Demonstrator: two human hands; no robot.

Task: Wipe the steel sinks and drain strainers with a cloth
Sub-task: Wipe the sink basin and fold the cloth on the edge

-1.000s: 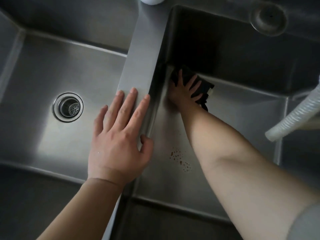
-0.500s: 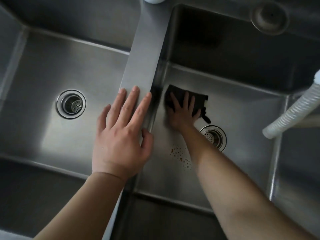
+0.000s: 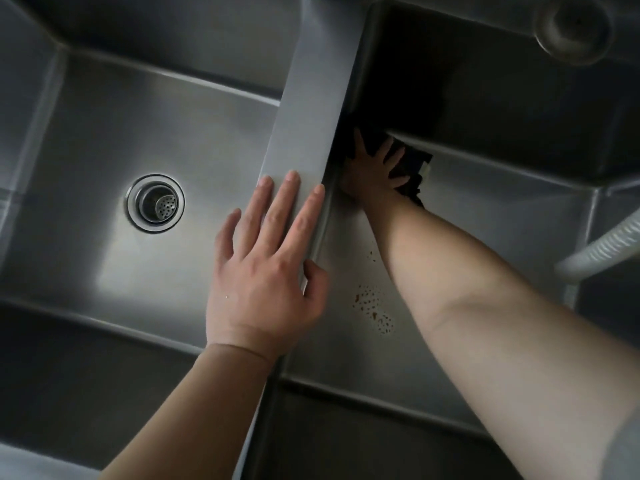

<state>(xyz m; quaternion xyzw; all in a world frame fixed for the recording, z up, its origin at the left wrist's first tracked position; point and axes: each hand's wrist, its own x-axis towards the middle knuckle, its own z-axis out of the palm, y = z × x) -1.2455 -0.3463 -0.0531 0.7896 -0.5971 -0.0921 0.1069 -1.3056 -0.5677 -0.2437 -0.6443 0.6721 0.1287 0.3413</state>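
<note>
2 steel basins fill the frame, split by a flat steel divider that runs from the top centre down toward the lower middle. The left sink takes up the left half; its round drain strainer sits in the floor at centre left, with a perforated basket visible inside the ring. The right sink occupies the right half, its far wall in deep shadow.

The left hand lies flat on the divider just below the centre of the frame, fingers straight and spread, thumb hanging over the edge on the right sink's side; it is released and grasps nothing. The right hand reaches into the far left corner of the right sink, just above and right of the frame's centre, with fingers spread and pressed down on a dark cloth. The cloth lies where the sink floor meets the far wall, close beside the divider wall, and the hand pushes on it flat rather than clenching it.

A patch of small brown spots marks the right sink's floor beside the forearm, below centre. A ribbed pale hose enters from the right edge. A round fitting sits in the upper right corner of the frame
</note>
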